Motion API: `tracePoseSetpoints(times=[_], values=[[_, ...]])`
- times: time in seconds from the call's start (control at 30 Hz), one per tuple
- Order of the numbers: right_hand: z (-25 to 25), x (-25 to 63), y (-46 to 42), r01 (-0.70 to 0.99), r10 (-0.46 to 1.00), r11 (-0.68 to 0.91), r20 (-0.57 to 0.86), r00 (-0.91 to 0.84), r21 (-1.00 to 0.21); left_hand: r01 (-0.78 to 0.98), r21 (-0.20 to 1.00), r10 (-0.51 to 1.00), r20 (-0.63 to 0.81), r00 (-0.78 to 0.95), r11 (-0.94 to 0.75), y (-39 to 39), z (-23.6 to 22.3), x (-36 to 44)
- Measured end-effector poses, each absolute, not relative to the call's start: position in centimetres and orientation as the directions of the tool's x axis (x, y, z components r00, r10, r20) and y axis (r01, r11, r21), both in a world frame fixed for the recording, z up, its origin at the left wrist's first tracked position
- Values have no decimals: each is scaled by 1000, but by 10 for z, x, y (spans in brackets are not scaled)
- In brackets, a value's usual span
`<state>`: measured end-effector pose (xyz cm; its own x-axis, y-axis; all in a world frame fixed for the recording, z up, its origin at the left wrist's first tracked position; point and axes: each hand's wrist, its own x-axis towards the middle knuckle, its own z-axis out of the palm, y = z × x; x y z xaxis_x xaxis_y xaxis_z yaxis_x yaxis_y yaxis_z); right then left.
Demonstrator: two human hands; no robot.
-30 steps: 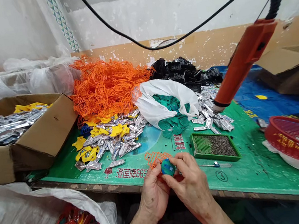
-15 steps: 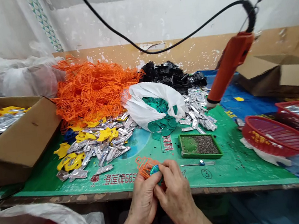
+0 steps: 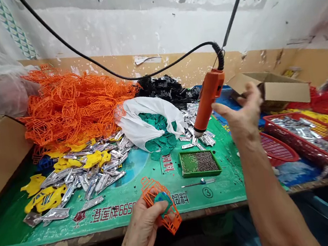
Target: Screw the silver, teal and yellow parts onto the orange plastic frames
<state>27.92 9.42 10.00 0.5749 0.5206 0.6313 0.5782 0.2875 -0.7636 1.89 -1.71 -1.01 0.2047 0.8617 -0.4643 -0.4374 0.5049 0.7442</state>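
From the head view, my left hand (image 3: 143,227) curls tight round an orange plastic lattice cage (image 3: 160,205) and teal piece (image 3: 163,199) at the near edge of the green printed mat (image 3: 227,179), which reads "665". My right hand (image 3: 239,114) is spread open above the mat, just beside an orange corded tool (image 3: 208,96), with open air around it.

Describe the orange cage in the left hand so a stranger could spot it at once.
Find the green mat. At its near edge, the left hand holds a single orange plastic cage with a teal piece against it. Unlike those in the orange heap behind, this cage is alone and in a hand.
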Motion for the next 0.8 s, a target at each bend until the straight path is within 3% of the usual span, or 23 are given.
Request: tracePoseSetpoints(times=[0.13,0.27,0.5,0.63,0.8], values=[[108,260,138,295,745,477,559,364,-828,-396,764,860,-465,210,509,-16,-10,16],[116,237,139,87,858,396,402,321,-914,-394,757,853,-483,198,521,-14,-12,13],[91,232,102,154,876,254,295,383,-955,-398,737,834,-521,180,546,-7,-8,17],[70,232,95,290,784,232,355,508,-928,-377,737,827,-518,219,561,-6,-6,22],[63,229,92,318,782,222,364,507,-921,-357,737,818,-533,215,574,-5,-8,25]])
